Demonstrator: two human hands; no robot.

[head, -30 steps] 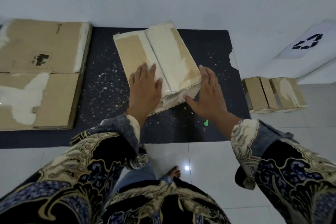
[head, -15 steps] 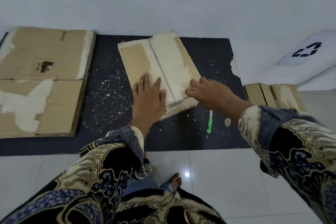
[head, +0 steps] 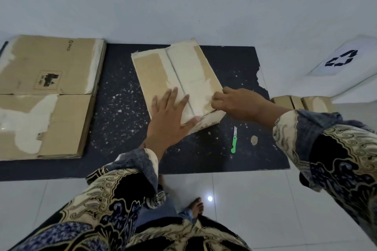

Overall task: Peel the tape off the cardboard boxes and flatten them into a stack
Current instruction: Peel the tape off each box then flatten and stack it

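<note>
bare foot (head: 195, 207) on white tiles | green-handled knife (head: 234, 142) on the black mat (head: 122, 108) | left hand (head: 170, 123) flat, fingers spread, pressing the flattened cardboard box (head: 177, 79) mid-mat | right hand (head: 234, 101) pinching its right edge (tape or cardboard, can't tell) | flattened stack (head: 47, 96) far left

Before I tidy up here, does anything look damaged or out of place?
The dark mat has a ragged, torn right edge and is strewn with pale scraps. A green-handled knife lies loose on it, blade exposed, near the right hand. The flattened stack on the left shows torn pale patches.
</note>
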